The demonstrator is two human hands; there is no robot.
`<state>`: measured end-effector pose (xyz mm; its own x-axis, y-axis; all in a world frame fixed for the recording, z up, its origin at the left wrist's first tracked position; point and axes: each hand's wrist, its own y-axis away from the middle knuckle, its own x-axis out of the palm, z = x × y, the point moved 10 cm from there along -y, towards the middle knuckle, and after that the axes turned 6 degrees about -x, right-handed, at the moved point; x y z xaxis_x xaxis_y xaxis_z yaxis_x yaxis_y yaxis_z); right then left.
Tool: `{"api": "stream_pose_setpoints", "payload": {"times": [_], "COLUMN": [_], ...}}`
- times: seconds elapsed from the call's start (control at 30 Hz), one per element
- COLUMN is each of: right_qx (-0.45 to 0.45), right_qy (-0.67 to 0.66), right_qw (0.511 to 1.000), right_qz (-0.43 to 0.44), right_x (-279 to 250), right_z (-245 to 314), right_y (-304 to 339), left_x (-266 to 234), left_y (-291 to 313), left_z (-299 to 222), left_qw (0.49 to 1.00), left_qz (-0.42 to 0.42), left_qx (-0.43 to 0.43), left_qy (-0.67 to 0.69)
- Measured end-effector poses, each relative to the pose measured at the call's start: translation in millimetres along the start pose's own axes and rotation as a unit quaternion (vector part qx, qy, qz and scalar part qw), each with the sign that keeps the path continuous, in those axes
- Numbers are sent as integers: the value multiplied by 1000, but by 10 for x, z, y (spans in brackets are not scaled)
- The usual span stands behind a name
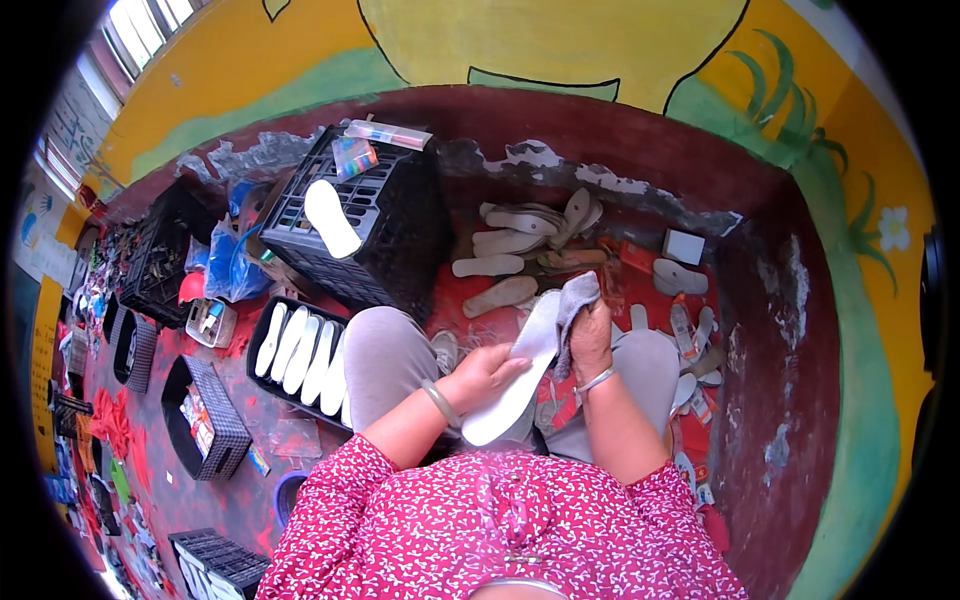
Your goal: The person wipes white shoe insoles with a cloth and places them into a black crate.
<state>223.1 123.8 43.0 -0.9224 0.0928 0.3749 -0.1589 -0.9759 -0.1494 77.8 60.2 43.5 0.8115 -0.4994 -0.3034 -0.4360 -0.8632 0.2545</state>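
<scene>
My left hand (pixel 485 375) grips a long white shoe sole (pixel 515 375) along its side, holding it tilted above my lap. In my right hand (pixel 590 338) a bunched grey cloth (pixel 575 305) is pressed against the sole's far end. Part of that end is hidden by the cloth. To the left of my knee, a black basket (pixel 262 378) holds several white soles standing in a row. One more white sole (pixel 332 220) lies on top of an upturned black plastic crate (pixel 385 235).
Loose soles (pixel 515 240) lie on the red-stained floor ahead, near a small white box (pixel 683 246). A checked basket (pixel 218 425) and a clear plastic container (pixel 212 322) stand to the left. A dark red wall (pixel 780 350) bounds the right side.
</scene>
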Motion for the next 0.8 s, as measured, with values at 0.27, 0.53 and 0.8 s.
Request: {"api": "stream_pose_setpoints", "payload": {"times": [0.27, 0.53, 0.8], "right_qx": [-17, 151, 141], "right_qy": [-63, -262, -66], "right_qw": [997, 948, 986], "right_qz": [-39, 99, 65], "right_x": [-116, 304, 400], "right_z": [96, -148, -399], "right_y": [-117, 125, 184], "left_x": [-113, -358, -332], "left_y": [28, -56, -83], "left_z": [43, 120, 19], "left_qw": [996, 967, 979], "left_qz": [-14, -69, -194], "left_qx": [-3, 16, 55], "left_qy": [85, 243, -41]}}
